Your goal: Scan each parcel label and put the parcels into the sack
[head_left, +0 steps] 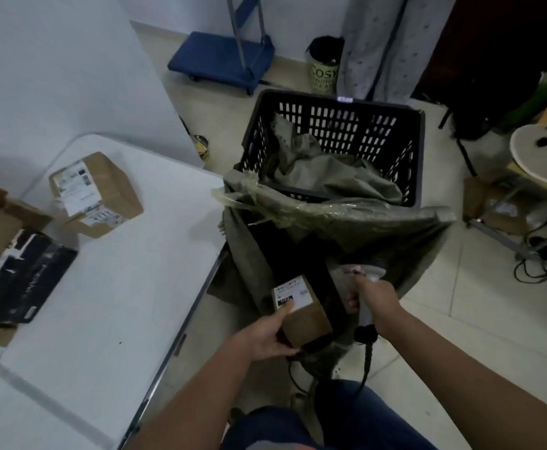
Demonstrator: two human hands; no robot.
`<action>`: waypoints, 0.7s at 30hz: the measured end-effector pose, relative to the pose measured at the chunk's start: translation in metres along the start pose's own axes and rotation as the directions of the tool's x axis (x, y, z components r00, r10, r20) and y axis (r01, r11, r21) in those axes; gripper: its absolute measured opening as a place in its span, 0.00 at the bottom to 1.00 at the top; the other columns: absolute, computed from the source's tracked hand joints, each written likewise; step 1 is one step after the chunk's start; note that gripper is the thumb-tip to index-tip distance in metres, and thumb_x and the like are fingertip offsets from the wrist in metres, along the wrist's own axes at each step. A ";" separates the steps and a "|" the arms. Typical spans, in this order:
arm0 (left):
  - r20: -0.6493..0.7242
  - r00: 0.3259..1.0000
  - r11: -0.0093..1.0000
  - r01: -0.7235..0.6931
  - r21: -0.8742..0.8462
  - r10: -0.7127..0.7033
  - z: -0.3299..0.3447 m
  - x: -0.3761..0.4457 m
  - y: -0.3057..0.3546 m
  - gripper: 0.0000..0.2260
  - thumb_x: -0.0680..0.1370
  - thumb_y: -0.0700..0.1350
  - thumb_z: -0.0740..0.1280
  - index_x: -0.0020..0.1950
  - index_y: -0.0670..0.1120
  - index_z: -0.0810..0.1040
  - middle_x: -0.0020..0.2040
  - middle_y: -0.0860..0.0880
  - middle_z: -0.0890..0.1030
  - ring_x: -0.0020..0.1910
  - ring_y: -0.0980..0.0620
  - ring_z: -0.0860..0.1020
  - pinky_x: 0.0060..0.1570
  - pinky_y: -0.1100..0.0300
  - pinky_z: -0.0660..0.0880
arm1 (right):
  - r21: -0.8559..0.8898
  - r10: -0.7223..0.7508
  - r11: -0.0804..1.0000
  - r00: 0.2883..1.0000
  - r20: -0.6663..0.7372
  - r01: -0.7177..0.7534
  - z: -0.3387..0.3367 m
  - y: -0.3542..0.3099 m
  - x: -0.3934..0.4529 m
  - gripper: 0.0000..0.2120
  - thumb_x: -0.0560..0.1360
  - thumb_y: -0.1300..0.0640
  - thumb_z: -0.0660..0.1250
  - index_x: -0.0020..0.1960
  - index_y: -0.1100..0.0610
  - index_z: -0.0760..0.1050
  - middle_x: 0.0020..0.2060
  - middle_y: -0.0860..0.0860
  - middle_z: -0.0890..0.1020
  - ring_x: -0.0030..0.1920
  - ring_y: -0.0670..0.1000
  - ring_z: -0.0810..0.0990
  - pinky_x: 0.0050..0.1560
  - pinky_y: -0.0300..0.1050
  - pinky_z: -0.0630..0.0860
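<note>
At lower centre our left hand [265, 336] grips the small parcel [301, 308] above the sack [346, 222], so our right hand [376, 303], gripping the scanner [359, 280], should square its head to the label [290, 295].

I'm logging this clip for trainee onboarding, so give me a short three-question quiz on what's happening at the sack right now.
1. True or false: the left hand holds a small cardboard parcel over the open sack.
2. What does the right hand grip? A) a tape roll B) a handheld scanner C) a knife
3. Fill in: the labelled cardboard box not yet handled sits on the white ____.

Key: 1 true; 2 B; 3 table. The black basket stands behind the sack.
</note>
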State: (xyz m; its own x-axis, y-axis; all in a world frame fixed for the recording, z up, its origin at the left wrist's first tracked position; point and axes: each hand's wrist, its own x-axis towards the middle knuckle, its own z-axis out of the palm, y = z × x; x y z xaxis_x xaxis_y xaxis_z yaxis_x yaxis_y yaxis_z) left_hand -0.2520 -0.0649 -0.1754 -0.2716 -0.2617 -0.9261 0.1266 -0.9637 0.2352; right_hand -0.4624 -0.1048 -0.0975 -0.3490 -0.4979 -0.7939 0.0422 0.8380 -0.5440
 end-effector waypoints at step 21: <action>-0.512 0.851 0.842 -0.189 -0.506 -0.116 -0.003 0.086 0.031 0.26 0.85 0.59 0.51 0.78 0.45 0.62 0.77 0.43 0.65 0.73 0.41 0.66 0.72 0.45 0.66 | -0.130 -0.039 0.989 0.967 0.251 0.074 -0.009 0.002 0.048 0.11 0.79 0.54 0.66 0.45 0.62 0.76 0.32 0.56 0.80 0.31 0.52 0.78 0.33 0.43 0.75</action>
State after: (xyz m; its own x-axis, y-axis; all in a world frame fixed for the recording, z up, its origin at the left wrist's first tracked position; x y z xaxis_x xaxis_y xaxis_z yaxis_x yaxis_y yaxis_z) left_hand -0.2685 -0.1169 -0.2484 0.2422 -0.0834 -0.9666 0.6402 -0.7349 0.2238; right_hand -0.4872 -0.1250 -0.1346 -0.1040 -0.5705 -0.8147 -0.1062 0.8208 -0.5612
